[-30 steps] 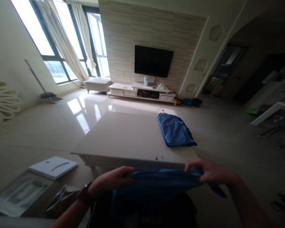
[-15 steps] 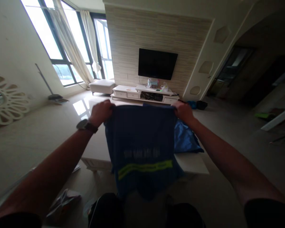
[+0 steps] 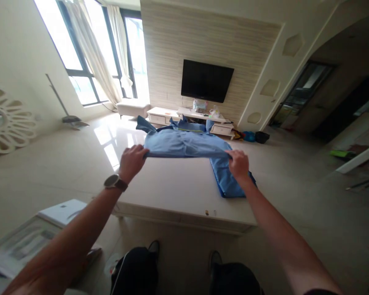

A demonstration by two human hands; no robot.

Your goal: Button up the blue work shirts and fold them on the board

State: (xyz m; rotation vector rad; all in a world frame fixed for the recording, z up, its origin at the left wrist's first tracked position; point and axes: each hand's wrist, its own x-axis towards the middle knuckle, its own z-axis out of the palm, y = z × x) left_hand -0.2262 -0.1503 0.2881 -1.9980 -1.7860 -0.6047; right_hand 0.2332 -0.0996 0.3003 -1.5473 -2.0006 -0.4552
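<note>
My left hand (image 3: 133, 163), with a watch on its wrist, is closed on one corner of a blue work shirt (image 3: 186, 143). On the right, my right hand (image 3: 239, 164) grips the other corner. The shirt's near edge is stretched taut between them, and the rest billows out away from me above a white low table (image 3: 169, 182). Beneath and beside my right hand, a second blue garment (image 3: 226, 180) lies on the table, partly covered by the held shirt and my forearm.
Small bits (image 3: 207, 212) lie near the table's front edge. A white box (image 3: 63, 211) stands on the floor at left. Beyond the table are a TV cabinet (image 3: 162, 119), a wall TV (image 3: 206, 80) and dark bags (image 3: 261, 137). My knees are close below the table.
The shirt hung down in front of me, with its yellow strip and lettering showing. Now it is swung up and forward over the table. Both hands are slightly lower and still hold its corners.
</note>
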